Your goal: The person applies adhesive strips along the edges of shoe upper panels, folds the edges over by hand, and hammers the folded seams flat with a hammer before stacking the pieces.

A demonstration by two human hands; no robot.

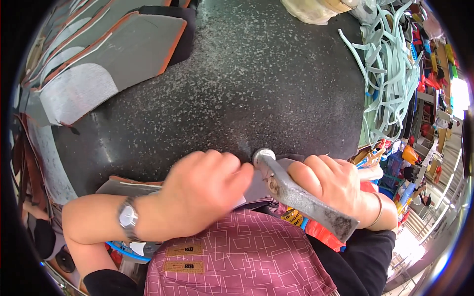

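My right hand (335,185) is closed around a metal hammer (303,195). The round face of its head meets the near part of the dark worktop, and the flat wedge end points toward me; its handle is hidden in my grip. Just left of the hammer face is my left hand (205,185), blurred by motion, with curled fingers and the thumb side close to the head. What it holds, if anything, is hidden. Beneath both hands lies a grey flat piece (131,186) with an orange-brown edge and a white strip, mostly covered by my hands and arms.
Several layered grey panels (140,47) with orange edges and pale patches lie at the far left of the speckled black worktop (237,84). Pale blue-green strips (390,74) are heaped along the right edge. A cream plastic bag (313,11) sits at the back.
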